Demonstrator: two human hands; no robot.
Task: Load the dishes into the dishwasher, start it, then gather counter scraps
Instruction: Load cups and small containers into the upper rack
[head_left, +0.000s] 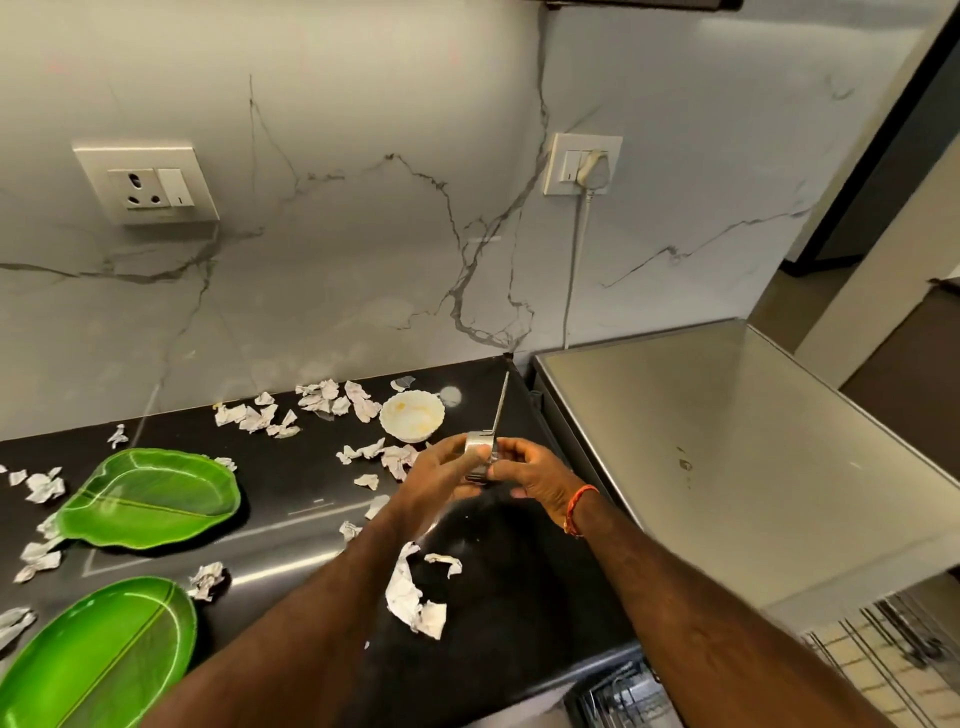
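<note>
Nearest us, both hands, left hand (441, 470) and right hand (530, 475), pinch a small steel utensil (480, 457) above the tabletop (291, 499); we judge it light, rigid, slippery, best held by its body.

Glossy black counter (291, 499), crumpled paper scraps (410, 597), glossy green, perhaps plastic, plates (150, 499)

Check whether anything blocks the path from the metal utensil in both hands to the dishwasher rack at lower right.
Nothing visible does. Both hands, left hand and right hand, hold the metal utensil above the black counter; the space toward the dishwasher rack looks open.
</note>
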